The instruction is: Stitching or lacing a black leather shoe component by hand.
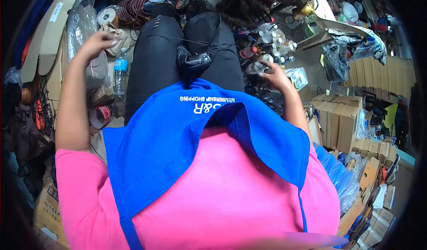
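Nearest the camera, a pink shirt [213,196] and blue apron [178,134] fill the lower frame, with black-clad knees [187,49] beyond. On the lap, a small black part [192,59] is seen lying between the thighs, touched by neither hand.

The right hand [276,76] is stretched out to the right of the knee, its fingers closed around a small clear bottle [257,67], which is held just beside a cluster of white-capped bottles [275,43] on the floor. The left hand [95,40] is raised on the left, fingers curled narrow on a crumpled beige thing [116,37]; whether it is gripped cannot be told. A water bottle [120,74] stands below it.

One bottle is judged to be in hand, with many left in the cluster, so the work seems far from finished.
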The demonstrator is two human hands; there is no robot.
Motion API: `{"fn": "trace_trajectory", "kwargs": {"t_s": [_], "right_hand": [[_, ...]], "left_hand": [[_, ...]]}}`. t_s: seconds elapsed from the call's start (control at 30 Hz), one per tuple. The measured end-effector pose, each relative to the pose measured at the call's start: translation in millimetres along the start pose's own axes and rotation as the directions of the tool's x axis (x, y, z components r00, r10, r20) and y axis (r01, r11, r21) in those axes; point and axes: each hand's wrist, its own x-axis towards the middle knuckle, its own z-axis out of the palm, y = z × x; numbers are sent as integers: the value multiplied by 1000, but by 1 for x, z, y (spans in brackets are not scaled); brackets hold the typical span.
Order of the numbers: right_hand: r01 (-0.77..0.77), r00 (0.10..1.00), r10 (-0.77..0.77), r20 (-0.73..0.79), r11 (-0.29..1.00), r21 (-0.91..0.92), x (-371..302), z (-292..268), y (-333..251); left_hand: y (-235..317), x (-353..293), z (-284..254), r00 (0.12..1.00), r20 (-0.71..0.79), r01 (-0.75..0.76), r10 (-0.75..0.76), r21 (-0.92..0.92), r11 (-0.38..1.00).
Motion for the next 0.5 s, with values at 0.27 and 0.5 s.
{"fn": "trace_trajectory", "kwargs": {"t_s": [0.27, 0.5], "right_hand": [[583, 785, -597, -165, 802, -131, 18, -11, -167], [666, 707, -706, -30, 680, -309, 40, 14, -168]], "left_hand": [[23, -10, -10, 977, -161, -179, 139, -269, 946], [112, -44, 70, 725, -349, -591, 594, 127, 797]]}}
